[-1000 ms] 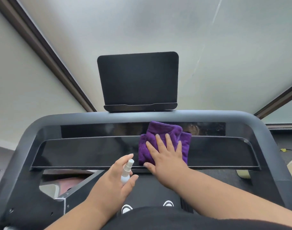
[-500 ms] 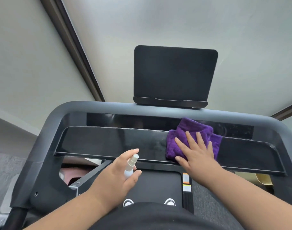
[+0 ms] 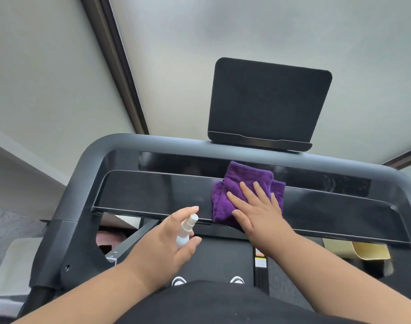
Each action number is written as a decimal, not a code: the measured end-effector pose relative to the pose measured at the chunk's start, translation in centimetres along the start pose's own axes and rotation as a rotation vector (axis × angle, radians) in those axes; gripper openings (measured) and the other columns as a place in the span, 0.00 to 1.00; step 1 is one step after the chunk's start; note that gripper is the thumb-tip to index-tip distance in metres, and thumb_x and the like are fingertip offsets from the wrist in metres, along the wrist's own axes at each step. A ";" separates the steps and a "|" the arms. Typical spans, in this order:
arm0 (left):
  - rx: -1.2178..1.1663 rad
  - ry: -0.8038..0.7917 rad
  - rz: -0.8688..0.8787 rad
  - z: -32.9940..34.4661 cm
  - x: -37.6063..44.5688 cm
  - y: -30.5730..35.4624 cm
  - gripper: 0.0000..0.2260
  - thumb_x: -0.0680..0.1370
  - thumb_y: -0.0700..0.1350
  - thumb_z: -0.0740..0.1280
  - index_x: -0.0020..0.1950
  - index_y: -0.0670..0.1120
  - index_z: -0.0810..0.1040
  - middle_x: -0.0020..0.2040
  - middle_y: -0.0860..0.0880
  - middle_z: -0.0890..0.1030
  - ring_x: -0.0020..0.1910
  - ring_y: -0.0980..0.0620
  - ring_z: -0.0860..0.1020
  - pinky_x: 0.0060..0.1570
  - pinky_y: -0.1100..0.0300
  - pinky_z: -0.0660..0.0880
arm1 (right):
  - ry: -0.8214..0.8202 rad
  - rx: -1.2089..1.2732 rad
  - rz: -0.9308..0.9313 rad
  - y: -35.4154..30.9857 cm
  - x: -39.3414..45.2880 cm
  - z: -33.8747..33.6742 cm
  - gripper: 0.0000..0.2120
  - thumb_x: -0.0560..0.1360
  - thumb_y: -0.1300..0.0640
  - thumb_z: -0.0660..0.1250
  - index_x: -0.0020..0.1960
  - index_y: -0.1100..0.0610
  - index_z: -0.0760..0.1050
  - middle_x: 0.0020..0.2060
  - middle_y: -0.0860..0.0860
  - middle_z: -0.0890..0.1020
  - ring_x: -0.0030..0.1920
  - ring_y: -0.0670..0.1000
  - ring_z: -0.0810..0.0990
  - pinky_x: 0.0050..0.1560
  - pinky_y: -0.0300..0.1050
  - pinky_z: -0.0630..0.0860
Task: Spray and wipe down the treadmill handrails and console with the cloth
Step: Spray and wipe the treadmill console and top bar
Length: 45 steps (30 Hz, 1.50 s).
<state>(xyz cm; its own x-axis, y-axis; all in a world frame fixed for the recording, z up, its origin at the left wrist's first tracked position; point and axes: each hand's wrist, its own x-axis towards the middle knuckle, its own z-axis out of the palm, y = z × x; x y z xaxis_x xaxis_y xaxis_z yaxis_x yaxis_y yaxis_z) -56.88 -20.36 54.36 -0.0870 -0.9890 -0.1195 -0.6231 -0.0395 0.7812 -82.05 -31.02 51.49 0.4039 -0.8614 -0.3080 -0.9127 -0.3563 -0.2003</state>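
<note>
A folded purple cloth (image 3: 239, 183) lies on the glossy black console panel (image 3: 153, 195) of the treadmill. My right hand (image 3: 258, 211) presses flat on the cloth, fingers straight and spread. My left hand (image 3: 167, 242) grips a small white spray bottle (image 3: 185, 230) just below the console's front edge, nozzle up, forefinger raised over the top. The grey handrail frame (image 3: 87, 169) curves round the console from the left. A black tablet holder (image 3: 267, 101) stands on the top rail.
The treadmill belt (image 3: 218, 260) runs below, with my shoe tips (image 3: 178, 280) on it. A yellowish box (image 3: 368, 250) lies under the console at right. A dark window frame (image 3: 120, 66) crosses the wall behind. Grey carpet (image 3: 3, 230) lies at left.
The view has swung left, so the console sits further right in frame. My right hand with the cloth has slid slightly left along the panel. The left hand keeps the bottle in place.
</note>
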 end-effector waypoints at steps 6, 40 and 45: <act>0.014 0.075 -0.042 -1.8 -1.3 -1.9 0.29 0.77 0.52 0.69 0.67 0.76 0.57 0.55 0.74 0.71 0.53 0.66 0.74 0.49 0.77 0.66 | 0.035 -0.131 0.014 0.0 0.9 0.1 0.27 0.75 0.28 0.37 0.74 0.27 0.42 0.80 0.44 0.50 0.79 0.55 0.45 0.71 0.64 0.53; 0.033 0.262 -0.234 -5.1 -6.7 -4.7 0.28 0.77 0.50 0.71 0.67 0.70 0.58 0.47 0.70 0.72 0.47 0.74 0.71 0.50 0.79 0.63 | -0.031 -0.275 -0.472 -24.8 12.1 2.8 0.42 0.74 0.28 0.43 0.80 0.47 0.40 0.81 0.55 0.44 0.79 0.62 0.40 0.74 0.69 0.43; 0.031 0.265 -0.219 -4.9 -6.4 -4.0 0.24 0.76 0.59 0.63 0.68 0.69 0.55 0.54 0.65 0.76 0.55 0.66 0.74 0.56 0.69 0.70 | -0.008 -0.256 -0.530 -19.3 8.7 2.7 0.37 0.77 0.33 0.52 0.80 0.45 0.44 0.81 0.52 0.49 0.80 0.58 0.45 0.77 0.63 0.45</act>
<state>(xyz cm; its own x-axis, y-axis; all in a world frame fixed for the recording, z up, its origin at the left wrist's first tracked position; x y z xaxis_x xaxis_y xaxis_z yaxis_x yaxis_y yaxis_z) -50.02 -14.57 54.98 0.2536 -0.9604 -0.1154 -0.6284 -0.2543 0.7351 -60.78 -30.69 50.15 0.8084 -0.5398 -0.2347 -0.5722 -0.8141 -0.0986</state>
